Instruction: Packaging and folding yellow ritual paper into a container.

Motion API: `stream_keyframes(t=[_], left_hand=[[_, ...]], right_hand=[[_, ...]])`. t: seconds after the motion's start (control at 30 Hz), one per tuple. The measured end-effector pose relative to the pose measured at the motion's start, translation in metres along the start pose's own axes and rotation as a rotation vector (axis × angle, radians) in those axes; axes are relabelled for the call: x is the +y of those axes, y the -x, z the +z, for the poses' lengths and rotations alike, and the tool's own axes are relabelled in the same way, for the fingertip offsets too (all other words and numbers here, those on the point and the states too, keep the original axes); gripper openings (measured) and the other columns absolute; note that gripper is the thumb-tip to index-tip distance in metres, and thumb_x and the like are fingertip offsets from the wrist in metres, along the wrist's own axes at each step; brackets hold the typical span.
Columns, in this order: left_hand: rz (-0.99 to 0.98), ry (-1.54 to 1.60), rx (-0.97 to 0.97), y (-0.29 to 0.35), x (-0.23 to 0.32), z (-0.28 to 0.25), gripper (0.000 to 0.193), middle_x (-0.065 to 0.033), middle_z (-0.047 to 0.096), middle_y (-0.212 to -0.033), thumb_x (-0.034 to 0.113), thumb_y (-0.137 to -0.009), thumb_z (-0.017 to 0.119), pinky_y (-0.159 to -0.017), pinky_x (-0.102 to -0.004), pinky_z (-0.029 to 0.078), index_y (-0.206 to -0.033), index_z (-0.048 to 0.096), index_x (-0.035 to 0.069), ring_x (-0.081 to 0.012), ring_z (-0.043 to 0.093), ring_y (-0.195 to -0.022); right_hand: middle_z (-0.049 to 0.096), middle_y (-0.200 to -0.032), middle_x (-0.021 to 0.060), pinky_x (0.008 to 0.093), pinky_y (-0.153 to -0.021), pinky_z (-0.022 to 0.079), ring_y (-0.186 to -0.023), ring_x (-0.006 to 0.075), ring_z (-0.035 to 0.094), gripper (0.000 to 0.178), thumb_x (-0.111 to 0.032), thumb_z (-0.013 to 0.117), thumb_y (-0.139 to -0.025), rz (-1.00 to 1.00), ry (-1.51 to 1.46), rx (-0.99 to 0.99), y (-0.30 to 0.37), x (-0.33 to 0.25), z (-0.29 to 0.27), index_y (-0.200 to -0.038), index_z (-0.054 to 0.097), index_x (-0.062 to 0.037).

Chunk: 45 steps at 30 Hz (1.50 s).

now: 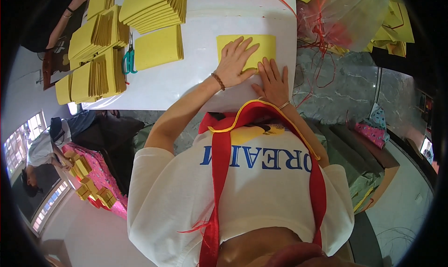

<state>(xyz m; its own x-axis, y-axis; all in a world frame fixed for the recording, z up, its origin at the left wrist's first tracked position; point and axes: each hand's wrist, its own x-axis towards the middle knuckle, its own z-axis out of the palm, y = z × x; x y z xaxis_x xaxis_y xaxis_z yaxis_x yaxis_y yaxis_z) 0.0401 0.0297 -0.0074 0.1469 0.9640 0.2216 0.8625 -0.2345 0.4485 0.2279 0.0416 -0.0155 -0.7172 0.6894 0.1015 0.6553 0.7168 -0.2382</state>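
While left fingers (244, 45) and right fingers (268, 69) are spread, yellow paper (265, 47) lies partly beneath both.

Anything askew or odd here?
Red strings trail in loose, tangled loops below the clear plastic bag right of the table: untidy, possibly a snag. Nothing else stands out; the yellow paper under the left hand looks flat.

The person wears a white T-shirt (266, 192) with short, loose sleeves (148, 173), bold blue lettering (256, 158) across the chest and a yellow-and-dark print (259, 135) beside it. Over it goes a red apron (221, 178) with wide straps, its curved edge trimmed in yellow piping (239, 111); frayed red threads (198, 227) hang off the left strap. Brown beads (218, 81) ring the left wrist (222, 76), a thin pale bangle (284, 105) the right.
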Motion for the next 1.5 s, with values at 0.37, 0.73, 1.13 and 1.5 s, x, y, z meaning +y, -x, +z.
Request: stream_keyframes(t=[0.37, 0.73, 1.13, 1.5], left_hand=[[0.149, -0.231, -0.125, 0.023, 0.015, -0.011, 0.052, -0.0134, 0.045, -0.118, 0.030, -0.072, 0.061, -0.087, -0.0423, 0.034, -0.116, 0.048, 0.005, -0.0297, 0.041, -0.108], [0.293, -0.459, 0.055, 0.020, 0.013, 0.005, 0.034, -0.0103, 0.055, -0.088, 0.015, -0.072, 0.049, -0.067, -0.0320, 0.042, -0.102, 0.056, 0.000, -0.0223, 0.052, -0.081], [0.288, -0.260, 0.299, 0.039, -0.022, -0.081, 0.039, -0.0038, 0.060, -0.095, 0.014, -0.065, 0.061, -0.070, -0.0339, 0.041, -0.103, 0.057, 0.007, -0.0195, 0.054, -0.084], [0.063, -0.536, 0.328, 0.123, -0.153, -0.161, 0.040, -0.0025, 0.058, -0.105, 0.010, -0.070, 0.055, -0.076, -0.0339, 0.040, -0.109, 0.055, 0.011, -0.0185, 0.053, -0.091]], right_hand=[[0.028, -0.140, 0.0095, 0.0541, -0.101, 0.015, -0.130, 0.0263, 0.022, 0.059, -0.040, 0.047, -0.084, -0.004, -0.009, -0.005, 0.001, -0.002, 0.001, -0.131, 0.034, -0.0070], [0.043, -0.130, 0.0128, 0.0411, -0.098, 0.031, -0.121, 0.0239, 0.040, 0.040, -0.018, 0.048, -0.088, 0.282, -0.933, 0.261, -0.007, 0.034, 0.004, -0.125, 0.044, -0.0062], [0.049, -0.117, 0.0112, 0.0347, -0.074, 0.050, -0.098, 0.0206, 0.054, 0.055, -0.018, 0.054, -0.085, 0.607, -1.815, 0.110, -0.071, -0.054, -0.061, -0.132, 0.024, -0.0145], [0.051, -0.117, 0.0092, 0.0268, -0.070, 0.049, -0.086, 0.0145, 0.058, 0.046, -0.014, 0.053, -0.085, 0.280, -1.485, -0.204, -0.162, -0.171, 0.001, -0.128, 0.038, -0.0067]])
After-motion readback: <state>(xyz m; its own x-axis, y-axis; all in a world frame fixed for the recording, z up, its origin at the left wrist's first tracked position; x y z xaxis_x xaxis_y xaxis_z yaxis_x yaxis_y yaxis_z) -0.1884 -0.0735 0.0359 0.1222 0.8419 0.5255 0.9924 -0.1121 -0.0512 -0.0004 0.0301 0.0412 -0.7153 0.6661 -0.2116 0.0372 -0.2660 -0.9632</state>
